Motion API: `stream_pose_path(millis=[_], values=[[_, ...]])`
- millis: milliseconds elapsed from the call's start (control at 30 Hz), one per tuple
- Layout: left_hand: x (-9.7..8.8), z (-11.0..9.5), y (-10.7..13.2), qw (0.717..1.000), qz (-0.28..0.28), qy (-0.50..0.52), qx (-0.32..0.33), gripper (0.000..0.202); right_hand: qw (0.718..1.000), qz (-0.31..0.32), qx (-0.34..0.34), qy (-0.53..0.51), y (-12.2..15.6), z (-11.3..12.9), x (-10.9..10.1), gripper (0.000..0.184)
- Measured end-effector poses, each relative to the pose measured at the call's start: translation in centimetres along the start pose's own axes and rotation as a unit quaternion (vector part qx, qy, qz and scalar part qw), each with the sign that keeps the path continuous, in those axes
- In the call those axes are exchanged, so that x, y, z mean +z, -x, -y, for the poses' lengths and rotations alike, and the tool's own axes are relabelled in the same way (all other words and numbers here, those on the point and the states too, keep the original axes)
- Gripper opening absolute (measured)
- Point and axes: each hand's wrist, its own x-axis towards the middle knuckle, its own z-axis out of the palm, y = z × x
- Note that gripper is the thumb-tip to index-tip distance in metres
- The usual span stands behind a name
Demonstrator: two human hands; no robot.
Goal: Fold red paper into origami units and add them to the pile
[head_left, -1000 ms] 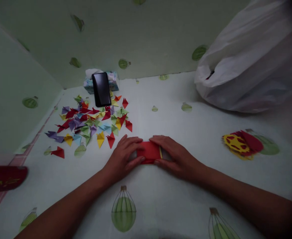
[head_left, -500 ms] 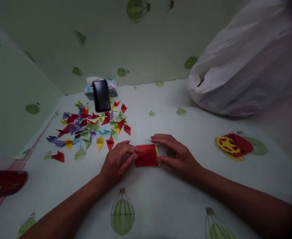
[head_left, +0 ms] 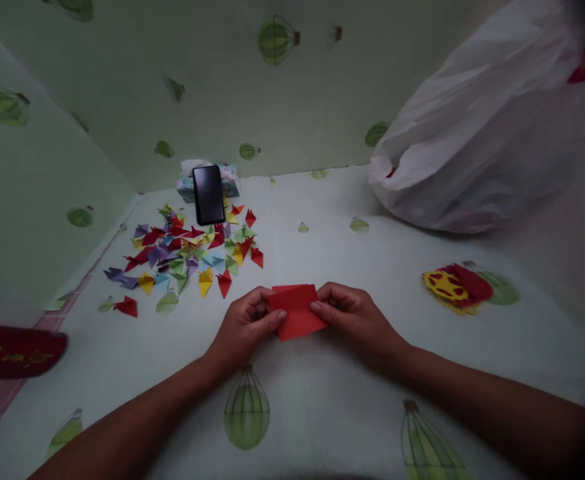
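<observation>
A folded red paper (head_left: 297,312) is held just above the white balloon-print tablecloth (head_left: 322,400), tilted toward me. My left hand (head_left: 245,325) pinches its left edge and my right hand (head_left: 355,317) pinches its right edge. Both sets of fingers curl behind the paper, thumbs on its front. To the left, beyond my left hand, lies a scattered pile of small folded paper pieces (head_left: 187,257) in red, yellow, green, purple and blue.
A black phone (head_left: 208,194) leans against a tissue pack (head_left: 230,177) at the back. A large white plastic bag (head_left: 492,127) fills the right rear. A red and yellow cut paper (head_left: 455,285) lies at right. A dark red envelope (head_left: 12,350) sits at the left edge.
The red paper lay flat under my pressing hands. Both hands have now lifted it off the cloth, pinching it at each side.
</observation>
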Motion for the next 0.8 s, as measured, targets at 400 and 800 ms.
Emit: stream_pose_path(millis=[400,800], values=[[0.3,0.1,0.1,0.998,-0.027,-0.031,0.056,0.016,0.997,0.034,-0.005,-0.068,0.5,0.2,0.4,0.008],[-0.3,-0.3,0.3,0.979,-0.027,-0.131,0.156,0.010,0.997,0.003,0.011,-0.076,0.5,-0.1,-0.3,0.011]])
